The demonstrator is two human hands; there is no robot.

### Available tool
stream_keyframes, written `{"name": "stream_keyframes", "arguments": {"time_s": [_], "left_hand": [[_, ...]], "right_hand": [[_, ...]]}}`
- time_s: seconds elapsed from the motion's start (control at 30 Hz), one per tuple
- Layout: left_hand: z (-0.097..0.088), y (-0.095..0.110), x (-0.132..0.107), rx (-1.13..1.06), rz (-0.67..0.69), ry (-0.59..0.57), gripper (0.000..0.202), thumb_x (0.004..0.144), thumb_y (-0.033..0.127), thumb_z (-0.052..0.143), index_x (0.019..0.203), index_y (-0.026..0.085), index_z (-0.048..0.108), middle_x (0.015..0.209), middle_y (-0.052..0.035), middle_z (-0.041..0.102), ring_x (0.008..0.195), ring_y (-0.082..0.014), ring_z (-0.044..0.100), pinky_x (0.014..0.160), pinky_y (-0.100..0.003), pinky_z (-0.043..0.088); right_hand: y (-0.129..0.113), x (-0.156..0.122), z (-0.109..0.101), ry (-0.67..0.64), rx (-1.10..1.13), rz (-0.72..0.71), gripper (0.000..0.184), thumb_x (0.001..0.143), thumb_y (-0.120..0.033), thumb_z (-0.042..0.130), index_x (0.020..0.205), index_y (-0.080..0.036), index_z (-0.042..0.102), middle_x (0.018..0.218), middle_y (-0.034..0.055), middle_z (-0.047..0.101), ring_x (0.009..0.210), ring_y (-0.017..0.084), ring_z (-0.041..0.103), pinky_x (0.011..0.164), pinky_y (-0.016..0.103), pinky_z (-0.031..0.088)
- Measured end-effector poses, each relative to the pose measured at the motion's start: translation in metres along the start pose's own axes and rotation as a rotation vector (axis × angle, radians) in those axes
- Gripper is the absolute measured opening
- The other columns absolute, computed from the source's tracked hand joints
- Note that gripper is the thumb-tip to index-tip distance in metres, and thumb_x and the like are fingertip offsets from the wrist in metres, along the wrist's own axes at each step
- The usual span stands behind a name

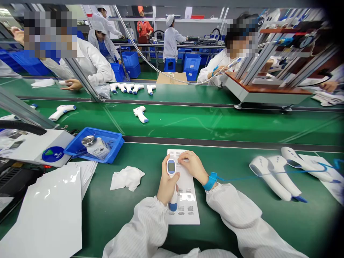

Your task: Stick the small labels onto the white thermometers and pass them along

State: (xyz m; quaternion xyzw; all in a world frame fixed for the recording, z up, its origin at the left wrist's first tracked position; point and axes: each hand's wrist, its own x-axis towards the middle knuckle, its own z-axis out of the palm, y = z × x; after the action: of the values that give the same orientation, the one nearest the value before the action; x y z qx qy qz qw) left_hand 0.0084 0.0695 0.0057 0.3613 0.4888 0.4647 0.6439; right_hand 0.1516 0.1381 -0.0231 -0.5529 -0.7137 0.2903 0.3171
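Note:
My left hand (167,186) is wrapped round a white infrared thermometer (172,181), its small grey screen facing up and its blue-tipped handle end pointing towards me. Under it lies a white sheet of printed labels (186,200) on the green bench. Over the sheet's upper part, my right hand (194,165) has thumb and fingertips pinched together; whatever is between them is too small to make out. A blue wrist strap (210,181) with a thin blue cord circles my right wrist.
A crumpled white cloth (127,178) and a blue tray (94,145) with a metal-lidded bottle are to the left, near white sheets (51,208). Several thermometers (271,175) lie right. Beyond runs a green conveyor (201,123) carrying another thermometer (141,114); co-workers sit across it.

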Motion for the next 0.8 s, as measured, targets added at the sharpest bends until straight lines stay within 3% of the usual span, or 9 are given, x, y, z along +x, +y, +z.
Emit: {"name": "stream_keyframes", "arguments": {"time_s": [0.17,0.33,0.43,0.5,0.6,0.7,0.8], "left_hand": [[0.002,-0.002,0.003,-0.006,0.027,0.032,0.071,0.081,0.019,0.057,0.142,0.034,0.022,0.088,0.0017,0.052,0.047,-0.0054,0.045,0.035,-0.017,0.041],[0.000,-0.005,0.004,-0.002,0.023,0.015,0.073,0.084,0.024,0.057,0.145,0.034,0.018,0.109,-0.0046,0.057,0.045,-0.0048,0.047,0.035,-0.020,0.040],[-0.001,-0.006,0.004,0.011,0.055,0.008,0.075,0.083,0.024,0.058,0.146,0.035,0.019,0.126,-0.0077,0.053,0.070,-0.0141,0.062,0.043,-0.022,0.046],[-0.001,-0.007,0.004,0.033,0.108,0.003,0.074,0.083,0.028,0.061,0.146,0.034,0.022,0.135,-0.0084,0.048,0.096,-0.0210,0.063,0.064,-0.028,0.054],[-0.002,-0.011,0.006,0.051,0.160,-0.010,0.073,0.082,0.033,0.065,0.144,0.031,0.026,0.138,-0.0089,0.046,0.118,-0.0252,0.054,0.096,-0.038,0.048],[-0.004,-0.014,0.008,0.042,0.144,-0.032,0.076,0.080,0.031,0.067,0.143,0.030,0.026,0.137,-0.0090,0.046,0.119,-0.0252,0.054,0.099,-0.041,0.046],[-0.004,-0.015,0.009,0.026,0.121,-0.048,0.079,0.078,0.024,0.066,0.144,0.031,0.023,0.139,-0.0090,0.044,0.113,-0.0238,0.057,0.094,-0.041,0.049]], "right_hand": [[-0.006,-0.002,-0.001,-0.026,-0.018,-0.072,0.011,0.077,-0.012,0.062,0.070,-0.020,0.063,0.090,0.0047,0.067,0.092,0.023,0.057,0.087,0.040,0.041],[-0.024,-0.022,-0.025,-0.190,0.084,-0.103,0.012,0.073,-0.009,0.060,0.071,-0.020,0.059,0.083,0.0011,0.065,0.079,0.017,0.059,0.076,0.031,0.045],[-0.042,-0.035,-0.049,-0.451,0.337,0.020,0.009,0.075,-0.011,0.058,0.072,-0.020,0.059,0.076,-0.0006,0.063,0.071,0.014,0.058,0.070,0.028,0.047],[-0.053,-0.038,-0.059,-0.556,0.454,0.050,0.007,0.076,-0.014,0.059,0.073,-0.020,0.061,0.075,-0.0008,0.063,0.070,0.014,0.058,0.070,0.028,0.047],[-0.063,-0.033,-0.057,-0.423,0.404,-0.025,0.007,0.077,-0.015,0.062,0.073,-0.020,0.064,0.090,0.0020,0.064,0.082,0.016,0.059,0.078,0.030,0.046],[-0.065,-0.023,-0.043,-0.196,0.300,-0.087,0.009,0.076,-0.014,0.063,0.071,-0.021,0.065,0.105,0.0039,0.061,0.102,0.019,0.057,0.093,0.036,0.041],[-0.063,-0.013,-0.033,-0.127,0.315,-0.075,0.007,0.076,-0.015,0.064,0.073,-0.022,0.065,0.105,0.0042,0.062,0.105,0.020,0.058,0.095,0.038,0.042]]}}
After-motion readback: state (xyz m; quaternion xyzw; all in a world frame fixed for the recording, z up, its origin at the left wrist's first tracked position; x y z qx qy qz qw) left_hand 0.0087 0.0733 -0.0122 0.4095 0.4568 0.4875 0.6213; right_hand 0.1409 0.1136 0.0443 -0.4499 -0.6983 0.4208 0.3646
